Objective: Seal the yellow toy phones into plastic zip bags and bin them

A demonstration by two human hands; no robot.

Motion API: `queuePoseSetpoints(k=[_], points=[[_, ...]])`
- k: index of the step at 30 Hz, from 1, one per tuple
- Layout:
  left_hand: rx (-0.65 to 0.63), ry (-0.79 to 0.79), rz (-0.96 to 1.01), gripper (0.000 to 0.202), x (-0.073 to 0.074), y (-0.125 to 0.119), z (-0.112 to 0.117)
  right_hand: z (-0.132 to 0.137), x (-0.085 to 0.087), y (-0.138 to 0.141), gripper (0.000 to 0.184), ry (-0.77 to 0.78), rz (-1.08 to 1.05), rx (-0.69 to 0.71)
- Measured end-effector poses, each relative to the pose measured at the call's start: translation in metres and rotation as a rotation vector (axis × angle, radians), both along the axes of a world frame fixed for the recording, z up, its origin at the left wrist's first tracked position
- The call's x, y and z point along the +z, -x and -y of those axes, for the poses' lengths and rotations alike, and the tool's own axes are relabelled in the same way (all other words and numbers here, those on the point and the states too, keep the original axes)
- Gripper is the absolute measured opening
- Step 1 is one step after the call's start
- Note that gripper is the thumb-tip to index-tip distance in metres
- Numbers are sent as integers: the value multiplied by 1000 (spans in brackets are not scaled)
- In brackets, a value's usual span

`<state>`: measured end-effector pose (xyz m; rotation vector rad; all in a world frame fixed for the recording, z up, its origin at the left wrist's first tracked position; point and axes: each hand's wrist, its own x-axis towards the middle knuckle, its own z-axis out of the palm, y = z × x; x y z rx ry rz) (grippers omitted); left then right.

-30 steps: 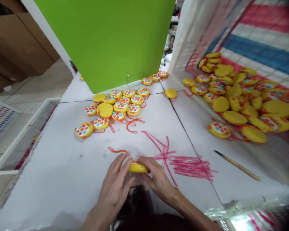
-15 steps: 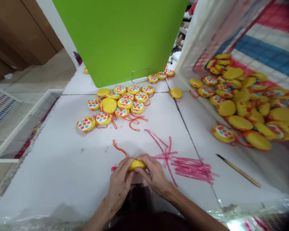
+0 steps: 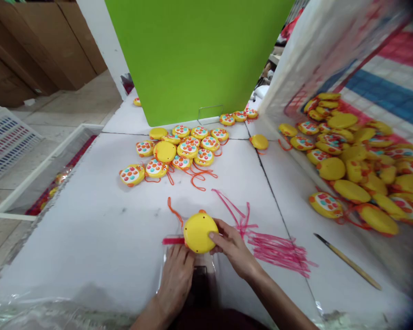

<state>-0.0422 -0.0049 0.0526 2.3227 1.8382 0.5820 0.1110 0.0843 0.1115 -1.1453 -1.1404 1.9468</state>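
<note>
My right hand (image 3: 232, 247) holds a round yellow toy (image 3: 199, 232) with its plain back turned up, an orange cord (image 3: 175, 211) trailing from it. Just under the toy, my left hand (image 3: 177, 275) lies on a clear plastic bag (image 3: 172, 256) with a pink strip along its mouth, fingers bent against it. A pile of the same yellow toys (image 3: 179, 151) with coloured dots lies farther back on the white table (image 3: 89, 238).
Loose pink ties (image 3: 271, 245) lie to the right of my hands. A brush (image 3: 347, 261) lies at the right. A clear bin (image 3: 358, 151) at right holds several yellow toys. A green board (image 3: 199, 59) stands at the back. A white crate (image 3: 44, 169) sits at left.
The toy was pinched on edge between both hands. It now faces up in my right hand, and my left hand has dropped onto the bag. The view has shifted left.
</note>
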Motion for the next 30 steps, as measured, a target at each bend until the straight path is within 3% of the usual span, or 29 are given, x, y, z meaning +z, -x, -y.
queuePoseSetpoints(k=[4,8,13,15,18,21,24,28,30], points=[[49,80,134,19,7,5,-2,6,0,-13,39,-1,78,37],[147,123,299,30,7,9,1,10,4,-30,38,-25,153,219],[-1,117,319,27,15,11,-2,16,12,-39,36,36,65,398],[-40,103,316,26,18,11,-4,19,15,-35,38,102,-4,360],[-39,10,282,28,15,10,-4,23,13,-23,40,123,-87,196],[-6,-70,200,27,9,6,1,25,7,-7,42,-53,16,120],[13,-104,117,25,10,4,7,28,0,2,39,-378,307,241],[12,-103,202,20,30,12,14,31,-5,-1,38,-628,483,390],[128,-107,323,18,41,24,15,31,-7,-5,39,-659,524,386]])
